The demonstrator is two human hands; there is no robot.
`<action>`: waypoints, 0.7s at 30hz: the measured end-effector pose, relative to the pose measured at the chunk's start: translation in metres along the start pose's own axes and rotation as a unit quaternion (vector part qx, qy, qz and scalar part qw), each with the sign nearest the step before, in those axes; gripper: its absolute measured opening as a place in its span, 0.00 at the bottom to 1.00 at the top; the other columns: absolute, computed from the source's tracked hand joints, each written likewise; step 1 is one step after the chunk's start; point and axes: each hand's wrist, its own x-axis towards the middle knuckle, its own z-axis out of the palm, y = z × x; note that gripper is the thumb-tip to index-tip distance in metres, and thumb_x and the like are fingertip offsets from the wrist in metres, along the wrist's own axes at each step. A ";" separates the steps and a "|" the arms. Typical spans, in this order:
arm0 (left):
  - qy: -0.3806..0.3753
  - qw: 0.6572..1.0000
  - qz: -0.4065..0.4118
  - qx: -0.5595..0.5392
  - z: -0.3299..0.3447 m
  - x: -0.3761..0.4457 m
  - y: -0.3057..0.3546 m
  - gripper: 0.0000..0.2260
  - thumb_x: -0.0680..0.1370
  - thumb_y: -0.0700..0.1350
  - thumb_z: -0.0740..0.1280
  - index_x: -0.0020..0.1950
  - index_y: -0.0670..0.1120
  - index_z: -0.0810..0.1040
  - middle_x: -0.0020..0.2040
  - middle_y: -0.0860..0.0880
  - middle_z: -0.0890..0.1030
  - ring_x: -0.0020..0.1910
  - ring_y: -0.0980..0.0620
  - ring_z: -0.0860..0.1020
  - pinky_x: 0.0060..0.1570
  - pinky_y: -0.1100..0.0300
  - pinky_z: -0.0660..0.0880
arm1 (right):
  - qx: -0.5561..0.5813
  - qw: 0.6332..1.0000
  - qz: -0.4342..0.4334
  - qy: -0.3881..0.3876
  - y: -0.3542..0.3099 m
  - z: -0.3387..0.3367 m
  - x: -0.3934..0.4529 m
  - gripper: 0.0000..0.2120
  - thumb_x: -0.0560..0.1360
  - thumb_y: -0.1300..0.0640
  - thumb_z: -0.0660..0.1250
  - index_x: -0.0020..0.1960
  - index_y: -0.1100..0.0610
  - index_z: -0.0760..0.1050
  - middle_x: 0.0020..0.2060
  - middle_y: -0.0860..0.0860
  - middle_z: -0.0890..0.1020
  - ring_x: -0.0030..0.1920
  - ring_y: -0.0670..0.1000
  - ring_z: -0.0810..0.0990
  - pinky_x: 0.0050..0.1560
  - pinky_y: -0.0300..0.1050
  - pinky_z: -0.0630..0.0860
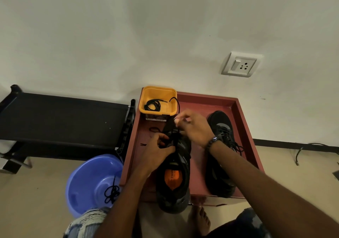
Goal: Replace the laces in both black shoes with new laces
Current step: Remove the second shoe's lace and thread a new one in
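Two black shoes stand on a reddish tray [244, 120]. The nearer shoe [174, 182] has an orange insole, and its heel hangs over the tray's front edge. My left hand [157, 149] grips its upper at the eyelets. My right hand [192, 125] pinches a black lace [176, 135] just above the shoe's front. The lace runs back up over the rim of a yellow tub [157, 98], which holds a coiled black lace [152, 105]. The second shoe [222, 151] lies to the right, laced.
A blue basin [88, 180] on the floor at the left holds a tangled black lace [111, 193]. A black rack [62, 120] stands against the wall at the left. A wall socket [241, 64] is above the tray. My bare foot [200, 219] is below the tray.
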 end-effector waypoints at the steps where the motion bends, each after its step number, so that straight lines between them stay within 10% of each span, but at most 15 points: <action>1: -0.003 1.000 0.001 -0.010 -0.001 0.000 0.000 0.14 0.75 0.45 0.73 0.59 0.51 0.74 0.53 0.48 0.79 0.49 0.53 0.81 0.44 0.60 0.78 | 0.142 0.985 0.089 0.042 0.002 0.001 -0.003 0.03 0.80 0.59 0.64 0.49 0.56 0.77 0.49 0.53 0.80 0.51 0.52 0.82 0.54 0.52 0.81; 3: -0.016 1.000 0.011 -0.012 0.001 -0.002 0.002 0.14 0.76 0.45 0.72 0.60 0.52 0.75 0.53 0.48 0.79 0.50 0.54 0.81 0.43 0.64 0.77 | 0.199 0.965 0.158 0.066 0.016 0.004 -0.009 0.03 0.80 0.60 0.64 0.48 0.55 0.74 0.46 0.53 0.80 0.50 0.53 0.83 0.55 0.47 0.81; 7: -0.013 0.999 0.022 0.027 0.010 0.001 -0.002 0.15 0.75 0.46 0.73 0.60 0.52 0.75 0.52 0.47 0.79 0.49 0.52 0.81 0.47 0.59 0.80 | -0.111 0.994 -0.012 0.000 0.022 -0.002 -0.018 0.18 0.76 0.60 0.70 0.64 0.50 0.72 0.53 0.48 0.73 0.51 0.45 0.73 0.50 0.28 0.69; 13: 0.007 1.000 -0.004 0.015 0.011 -0.002 0.002 0.17 0.74 0.48 0.75 0.58 0.45 0.73 0.49 0.48 0.79 0.45 0.55 0.79 0.42 0.64 0.76 | -0.488 0.835 -0.199 -0.159 0.004 -0.001 -0.010 0.13 0.80 0.52 0.63 0.63 0.44 0.77 0.56 0.46 0.76 0.60 0.50 0.74 0.57 0.48 0.72; 21: 0.002 1.000 -0.029 -0.003 0.012 0.002 0.000 0.15 0.76 0.46 0.73 0.56 0.43 0.70 0.49 0.47 0.78 0.44 0.54 0.79 0.37 0.64 0.73 | -0.493 0.825 -0.201 -0.189 0.001 -0.006 -0.005 0.21 0.80 0.54 0.62 0.71 0.43 0.63 0.57 0.49 0.73 0.54 0.52 0.76 0.51 0.51 0.76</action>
